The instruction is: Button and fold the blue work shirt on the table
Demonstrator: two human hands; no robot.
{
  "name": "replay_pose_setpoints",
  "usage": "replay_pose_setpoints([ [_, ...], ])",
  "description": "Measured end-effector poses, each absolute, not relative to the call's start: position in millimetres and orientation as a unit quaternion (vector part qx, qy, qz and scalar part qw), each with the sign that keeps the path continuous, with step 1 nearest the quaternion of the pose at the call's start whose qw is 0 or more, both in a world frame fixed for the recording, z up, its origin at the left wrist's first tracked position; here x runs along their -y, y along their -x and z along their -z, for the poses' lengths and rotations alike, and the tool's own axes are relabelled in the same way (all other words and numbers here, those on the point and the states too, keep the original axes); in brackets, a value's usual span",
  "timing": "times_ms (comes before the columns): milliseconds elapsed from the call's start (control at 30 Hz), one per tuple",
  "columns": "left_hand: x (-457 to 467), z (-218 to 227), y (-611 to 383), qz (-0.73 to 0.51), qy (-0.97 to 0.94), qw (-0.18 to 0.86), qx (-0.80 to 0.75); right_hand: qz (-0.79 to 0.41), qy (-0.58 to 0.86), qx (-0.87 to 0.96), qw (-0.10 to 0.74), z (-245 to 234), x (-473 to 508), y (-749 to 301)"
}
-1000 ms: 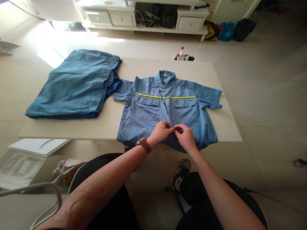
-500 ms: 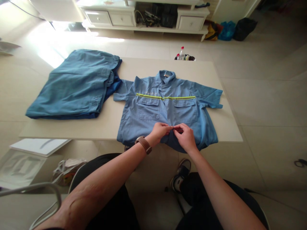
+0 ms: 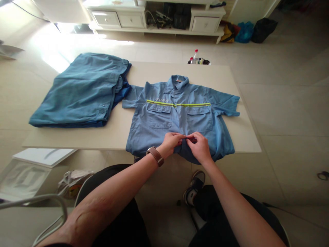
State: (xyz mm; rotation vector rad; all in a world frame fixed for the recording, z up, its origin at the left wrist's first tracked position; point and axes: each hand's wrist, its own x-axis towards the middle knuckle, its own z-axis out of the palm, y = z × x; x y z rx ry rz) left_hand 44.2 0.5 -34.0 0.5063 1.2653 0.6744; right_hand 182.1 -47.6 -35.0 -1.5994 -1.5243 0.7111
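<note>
A light-blue short-sleeved work shirt (image 3: 160,118) lies front up on the white table (image 3: 151,72), its collar pointing away from me and its lower part hanging over the near edge. A yellow-green stripe crosses the chest above two flap pockets. My left hand (image 3: 172,142), below a wrist with a brown-strapped watch (image 3: 155,156), pinches the front placket of the shirt. Close against it, my right hand (image 3: 197,144) pinches the same strip of cloth. Whatever button lies between the fingertips is hidden.
Folded blue garments (image 3: 77,91) are stacked at the table's left, overhanging its edge. Bottles with red caps (image 3: 196,56) show behind the far edge. A white cabinet (image 3: 131,20) stands beyond. A lidded clear box (image 3: 25,175) sits on the floor at left.
Both hands keep their pinch on the shirt front with barely any finger movement. The whole view has shifted slightly; the shirt and stack lie as before.
</note>
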Motion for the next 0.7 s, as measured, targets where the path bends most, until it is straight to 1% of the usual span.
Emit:
replay_pose_setpoints([
  [700,-1.1,39.9,-45.6,-0.339,-0.213,0.734,-0.549,-0.279,0.622,0.609,0.406,35.3,47.8,-182.7],
])
